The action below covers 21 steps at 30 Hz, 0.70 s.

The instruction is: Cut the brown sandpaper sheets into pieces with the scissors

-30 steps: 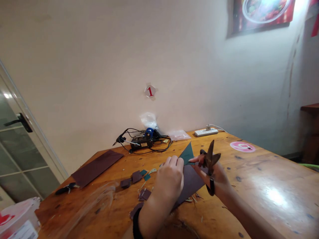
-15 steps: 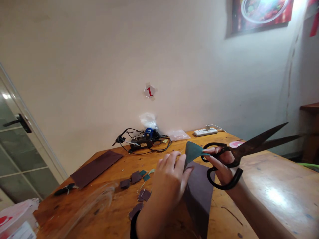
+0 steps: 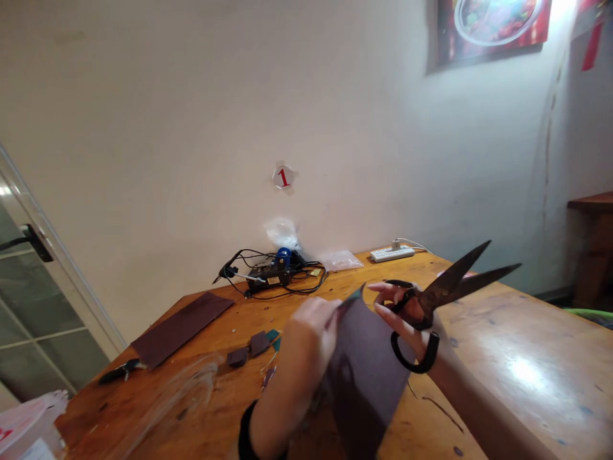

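My left hand (image 3: 313,332) pinches the upper left edge of a stiff sheet (image 3: 366,364), dark purple on one face, with a teal strip showing at its curled top. The sheet is raised at the top and slopes down toward me. Large dark scissors (image 3: 443,294) with black loop handles hang in my right hand (image 3: 402,313), blades parted and pointing away to the right. My right thumb and forefinger are stretched toward the sheet's top corner, seemingly just apart from it. Small cut purple squares (image 3: 260,344) and teal pieces (image 3: 272,335) lie left of my left hand, partly hidden.
Another purple sheet (image 3: 184,329) and a key bunch (image 3: 119,370) lie on the wooden table (image 3: 522,338) at left. Toward the wall are a black device (image 3: 268,278) with cables, a plastic bag (image 3: 342,260) and a power strip (image 3: 391,254). A plastic tub (image 3: 33,421) stands lower left.
The sheet's folded teal corner has dropped back, so its purple face shows more. My right fingers have let go of the corner; the scissors have moved left. My left hand has shifted slightly left.
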Available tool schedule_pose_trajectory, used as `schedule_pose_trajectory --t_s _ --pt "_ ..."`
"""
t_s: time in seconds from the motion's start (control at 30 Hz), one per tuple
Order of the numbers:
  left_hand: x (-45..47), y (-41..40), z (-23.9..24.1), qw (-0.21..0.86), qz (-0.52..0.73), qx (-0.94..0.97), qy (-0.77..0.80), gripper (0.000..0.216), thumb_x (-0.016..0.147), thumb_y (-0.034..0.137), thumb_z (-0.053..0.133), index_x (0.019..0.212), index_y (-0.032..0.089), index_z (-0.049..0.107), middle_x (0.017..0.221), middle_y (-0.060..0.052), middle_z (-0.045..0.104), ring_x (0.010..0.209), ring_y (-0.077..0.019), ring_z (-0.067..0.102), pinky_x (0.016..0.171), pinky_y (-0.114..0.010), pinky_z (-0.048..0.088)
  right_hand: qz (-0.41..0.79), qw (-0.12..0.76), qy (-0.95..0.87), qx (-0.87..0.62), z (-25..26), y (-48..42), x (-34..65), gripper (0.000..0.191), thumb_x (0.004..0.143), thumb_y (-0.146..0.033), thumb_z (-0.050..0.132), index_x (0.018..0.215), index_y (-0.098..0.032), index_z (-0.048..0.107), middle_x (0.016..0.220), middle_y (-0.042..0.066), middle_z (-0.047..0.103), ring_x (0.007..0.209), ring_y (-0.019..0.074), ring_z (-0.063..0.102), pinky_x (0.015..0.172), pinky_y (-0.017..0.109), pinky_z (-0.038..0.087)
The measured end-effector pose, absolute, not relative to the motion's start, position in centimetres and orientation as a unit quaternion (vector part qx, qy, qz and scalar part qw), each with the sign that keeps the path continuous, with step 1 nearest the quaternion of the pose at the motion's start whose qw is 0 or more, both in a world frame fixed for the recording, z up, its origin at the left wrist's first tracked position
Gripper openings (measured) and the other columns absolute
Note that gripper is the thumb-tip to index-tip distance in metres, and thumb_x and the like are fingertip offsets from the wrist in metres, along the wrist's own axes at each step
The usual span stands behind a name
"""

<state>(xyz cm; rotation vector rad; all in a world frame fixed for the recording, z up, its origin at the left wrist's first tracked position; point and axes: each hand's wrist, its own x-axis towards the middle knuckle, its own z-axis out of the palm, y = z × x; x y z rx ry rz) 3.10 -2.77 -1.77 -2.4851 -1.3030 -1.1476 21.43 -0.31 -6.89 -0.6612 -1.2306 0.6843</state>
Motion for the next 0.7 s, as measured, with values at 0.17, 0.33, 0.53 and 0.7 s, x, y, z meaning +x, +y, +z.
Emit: schedule_pose_trajectory --t_s 0.17,0.33,0.53,0.7 --pt "-1.0 -0.2 -0.2 -0.127 -0.577 -0.638 -0.493 0.014 0.077 0.035 0.071 0.073 0.021 0.072 0.071 -0.001 0.072 0.068 -0.0187 0.063 0.065 -0.027 0.047 0.292 0.728 -0.489 -0.381 -8.2 2.2 23.9 0.038 0.072 -0.046 0.074 0.076 -0.025 0.042 0.103 0.005 0.066 0.092 0.0215 0.058 0.08 0.037 0.041" --pt "-3.2 1.3 -0.2 -0.256 -0.632 -0.562 -0.469 0.022 0.062 0.039 0.08 0.065 0.019 0.073 0.063 0.001 0.068 0.063 -0.0147 0.058 0.064 -0.023 0.045 0.331 0.707 -0.416 -0.467 -10.6 4.6 25.1 0.049 0.056 -0.049 0.083 0.083 -0.023 0.053 0.099 0.005 0.064 0.09 0.0238 0.059 0.079 0.038 0.045" --pt "-3.6 1.7 -0.4 -0.295 -0.641 -0.54 -0.458 0.034 0.06 0.049 0.08 0.073 0.018 0.075 0.067 -0.001 0.071 0.062 -0.0143 0.06 0.059 -0.023 0.046 0.342 0.711 -0.406 -0.46 -11.0 5.5 25.7 0.05 0.047 -0.057 0.082 0.061 -0.024 0.047 0.059 -0.006 0.042 0.055 0.0138 0.042 0.052 0.03 0.038" --pt "-3.6 1.7 -0.4 -0.318 -0.627 -0.537 -0.466 0.036 0.055 0.05 0.083 0.068 0.017 0.075 0.064 -0.001 0.07 0.06 -0.0131 0.058 0.055 -0.021 0.043 0.293 0.745 -0.399 -0.447 -10.7 6.1 26.7 0.054 0.046 -0.059 0.08 0.059 -0.024 0.042 0.062 -0.007 0.036 0.06 0.013 0.038 0.058 0.03 0.035"
